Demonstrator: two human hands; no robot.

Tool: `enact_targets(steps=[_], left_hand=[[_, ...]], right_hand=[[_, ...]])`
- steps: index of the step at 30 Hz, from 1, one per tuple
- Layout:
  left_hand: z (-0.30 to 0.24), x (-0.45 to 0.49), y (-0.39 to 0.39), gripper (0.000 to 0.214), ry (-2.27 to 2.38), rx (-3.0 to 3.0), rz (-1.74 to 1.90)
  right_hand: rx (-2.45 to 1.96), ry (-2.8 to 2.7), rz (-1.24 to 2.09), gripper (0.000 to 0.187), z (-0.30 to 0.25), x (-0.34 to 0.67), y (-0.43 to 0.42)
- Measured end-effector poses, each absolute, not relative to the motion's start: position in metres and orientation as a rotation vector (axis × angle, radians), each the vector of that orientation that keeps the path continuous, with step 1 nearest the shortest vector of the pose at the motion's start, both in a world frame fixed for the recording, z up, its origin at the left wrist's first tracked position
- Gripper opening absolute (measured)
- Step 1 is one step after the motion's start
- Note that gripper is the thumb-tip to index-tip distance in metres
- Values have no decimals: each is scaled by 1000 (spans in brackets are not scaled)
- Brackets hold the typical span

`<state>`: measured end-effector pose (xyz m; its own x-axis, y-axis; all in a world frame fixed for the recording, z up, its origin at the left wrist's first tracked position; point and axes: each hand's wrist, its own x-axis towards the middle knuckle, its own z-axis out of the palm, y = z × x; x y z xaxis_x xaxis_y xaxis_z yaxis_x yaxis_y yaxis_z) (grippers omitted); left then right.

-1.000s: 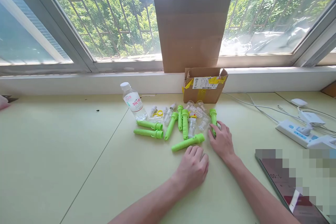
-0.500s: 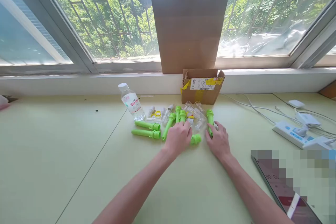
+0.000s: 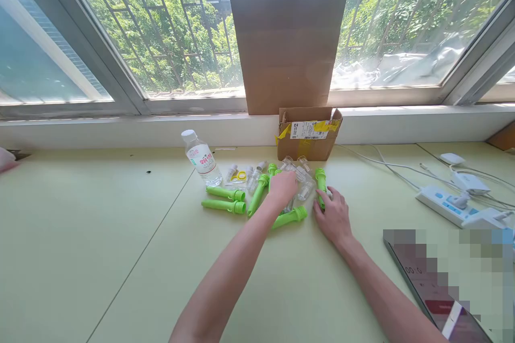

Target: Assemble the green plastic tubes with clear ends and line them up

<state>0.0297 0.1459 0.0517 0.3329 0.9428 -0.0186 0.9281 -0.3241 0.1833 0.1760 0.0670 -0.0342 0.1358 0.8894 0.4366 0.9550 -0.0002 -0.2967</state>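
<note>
My left hand (image 3: 283, 187) reaches into the middle of a pile of parts, fingers curled down and mostly hidden behind its back. What those fingers hold, if anything, does not show. My right hand (image 3: 335, 215) has its thumb and fingers around the lower end of an upright-pointing green plastic tube (image 3: 321, 178) with a threaded end. Just below my left hand lies another green tube (image 3: 290, 217). Left of it are a slanted green tube (image 3: 258, 195) and two more side by side, one being the lower green tube (image 3: 223, 206). Clear plastic cups (image 3: 304, 189) lie between my hands.
A water bottle (image 3: 203, 162) stands left of the pile, near a yellow ring-shaped piece (image 3: 240, 176). Behind is an open cardboard box (image 3: 308, 146) by the window sill. A power strip (image 3: 440, 206) with cables and a phone (image 3: 418, 278) lie to the right.
My left hand has moved forward and slightly right, deeper into the pile, uncovering the green tube nearest me. My right hand stays at its tube.
</note>
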Motion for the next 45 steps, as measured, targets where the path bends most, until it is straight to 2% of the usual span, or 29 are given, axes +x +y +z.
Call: enact_targets(steps=[20,26,29,32,38,45], left_hand=[[59,34,146,22,1663,2474,124],[63,43,89,23,1453,2633,339],[49,33,40,20,1262,2790,564],[29,10,1,18,1110,2934,563],[-1,-22,-4,14,1276,2826,649],[-6,-18,5,12,1382,2686,731]], right_hand=[[-1903,-1783,-160,38,-38,175,69],[-1918,-1775,-166,40,-34,177,66],[-1919,-1764,-176,45,-32,177,64],[-1938,-1716,-189,52,-33,178,64],[-1928,-1629,-115,58,-40,184,62],[-1667,-1289,-53,43,-30,189,58]])
